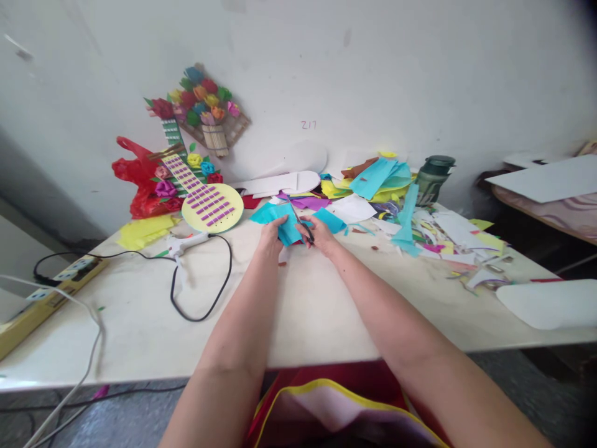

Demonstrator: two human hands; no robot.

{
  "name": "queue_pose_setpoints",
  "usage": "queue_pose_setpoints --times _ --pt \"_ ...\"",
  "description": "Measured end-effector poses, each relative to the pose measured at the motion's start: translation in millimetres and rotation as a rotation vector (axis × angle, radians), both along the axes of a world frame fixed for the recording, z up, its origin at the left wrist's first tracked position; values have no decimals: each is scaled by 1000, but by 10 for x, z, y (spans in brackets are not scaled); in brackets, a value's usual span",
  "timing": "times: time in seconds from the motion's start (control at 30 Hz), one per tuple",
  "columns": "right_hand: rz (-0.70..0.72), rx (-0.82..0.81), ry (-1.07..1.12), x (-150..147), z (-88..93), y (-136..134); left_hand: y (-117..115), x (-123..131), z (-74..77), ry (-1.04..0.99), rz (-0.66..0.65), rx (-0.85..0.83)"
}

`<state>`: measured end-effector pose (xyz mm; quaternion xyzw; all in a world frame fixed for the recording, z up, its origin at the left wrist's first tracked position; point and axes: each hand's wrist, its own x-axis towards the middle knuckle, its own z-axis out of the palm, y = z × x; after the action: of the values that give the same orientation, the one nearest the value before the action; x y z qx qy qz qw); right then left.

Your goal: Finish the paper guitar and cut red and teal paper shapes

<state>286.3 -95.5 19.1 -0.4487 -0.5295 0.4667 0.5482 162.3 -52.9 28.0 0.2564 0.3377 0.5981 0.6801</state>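
Near the middle of the table, my left hand (273, 235) is closed on a piece of blue paper (290, 229), thumb on top. My right hand (319, 235) grips dark-handled scissors (306, 231), whose blades point up and left over the blue paper. Another part of blue paper (330, 219) shows just beyond my right hand; whether it is joined to the held piece is unclear. The two hands are close together, a little apart.
A glue gun (186, 244) with a looped black cord lies left, before a yellow guitar-shaped craft (212, 208). Paper scraps (452, 233) and a dark green bottle (433, 180) are right. A power strip (60, 289) lies at the left edge.
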Motion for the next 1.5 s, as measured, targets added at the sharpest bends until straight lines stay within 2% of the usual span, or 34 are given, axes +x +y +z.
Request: queue_pose_setpoints --times 0.17,0.63,0.93,1.17,1.5 --pt "46 -24 -29 30 -7 -23 -30 -5 22 13 -27 8" --pt "9 -20 -13 24 16 -28 -15 11 -13 56 -122 60" --pt "-23 -6 17 10 18 -20 -13 19 -18 51 -119 61" --pt "-110 0 -4 -4 -15 30 9 23 -30 35 -106 48" --pt "-77 -32 28 17 28 -10 38 2 -78 64 -120 80"
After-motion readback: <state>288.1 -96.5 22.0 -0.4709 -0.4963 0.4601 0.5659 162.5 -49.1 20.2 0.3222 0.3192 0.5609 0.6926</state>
